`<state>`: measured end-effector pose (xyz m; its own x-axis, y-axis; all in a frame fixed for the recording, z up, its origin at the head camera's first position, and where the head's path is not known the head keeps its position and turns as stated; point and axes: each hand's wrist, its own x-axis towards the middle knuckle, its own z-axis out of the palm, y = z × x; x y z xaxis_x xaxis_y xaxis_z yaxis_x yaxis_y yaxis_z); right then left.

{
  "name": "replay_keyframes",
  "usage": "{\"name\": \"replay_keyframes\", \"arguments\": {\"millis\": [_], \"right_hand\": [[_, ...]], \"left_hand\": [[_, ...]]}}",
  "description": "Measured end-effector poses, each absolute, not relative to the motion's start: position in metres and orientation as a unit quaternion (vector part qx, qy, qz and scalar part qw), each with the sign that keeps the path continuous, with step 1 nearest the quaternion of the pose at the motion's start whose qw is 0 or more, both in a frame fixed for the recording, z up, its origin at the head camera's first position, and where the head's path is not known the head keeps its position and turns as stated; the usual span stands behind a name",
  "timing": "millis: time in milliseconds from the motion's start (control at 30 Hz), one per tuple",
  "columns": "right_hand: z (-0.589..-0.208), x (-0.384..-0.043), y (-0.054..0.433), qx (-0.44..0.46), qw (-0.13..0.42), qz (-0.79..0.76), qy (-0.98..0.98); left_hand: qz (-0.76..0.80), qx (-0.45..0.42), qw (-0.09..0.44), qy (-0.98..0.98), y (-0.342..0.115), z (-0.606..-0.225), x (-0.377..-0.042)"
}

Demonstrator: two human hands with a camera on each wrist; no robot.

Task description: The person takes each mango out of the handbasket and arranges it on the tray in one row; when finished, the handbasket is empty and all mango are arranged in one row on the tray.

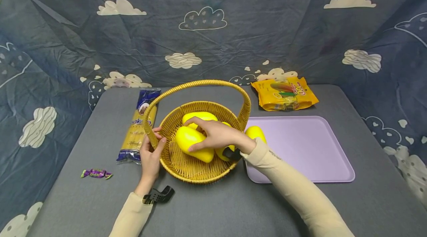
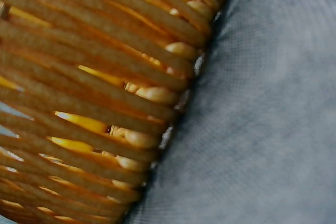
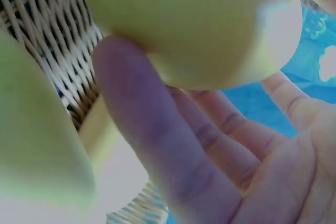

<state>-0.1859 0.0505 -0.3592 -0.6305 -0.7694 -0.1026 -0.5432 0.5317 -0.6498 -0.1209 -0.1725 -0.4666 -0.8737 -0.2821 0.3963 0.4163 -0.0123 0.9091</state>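
A woven basket (image 1: 200, 175) with a tall arched handle stands on the table. My left hand (image 1: 151, 157) grips its left side where the handle meets the rim. In the left wrist view the basket's weave (image 2: 89, 77) fills the left part. Over the basket, my right hand (image 1: 217, 135) holds a smooth yellow mango (image 1: 191, 142), thumb on its near side. The right wrist view shows this mango (image 3: 199, 30) between thumb and fingers. Another mango (image 1: 203, 115) lies behind it in the basket, and a third (image 1: 220, 152) is partly hidden under my right wrist.
One more mango (image 1: 255, 133) lies at the left end of a lilac tray (image 1: 300, 151), right of the basket. An orange-yellow packet (image 1: 285, 94) is behind the tray. Left of the basket lie a spaghetti pack (image 1: 133, 133) and a purple wrapped candy (image 1: 96, 173).
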Motion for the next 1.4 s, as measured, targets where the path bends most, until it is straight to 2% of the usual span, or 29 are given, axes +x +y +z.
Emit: {"name": "replay_keyframes", "arguments": {"millis": [500, 1033, 1400], "right_hand": [[-0.338, -0.165, 0.083, -0.347, 0.037, -0.396, 0.850], [-0.330, -0.131, 0.136, -0.312, -0.048, -0.484, 0.816], [-0.346, -0.129, 0.190, -0.260, -0.145, -0.492, 0.818]], "left_hand": [[-0.711, -0.056, 0.250, -0.655, -0.173, -0.467, -0.121], [-0.710, -0.063, 0.251, -0.654, -0.173, -0.467, -0.121], [-0.712, -0.065, 0.253, -0.652, -0.173, -0.467, -0.121]]}}
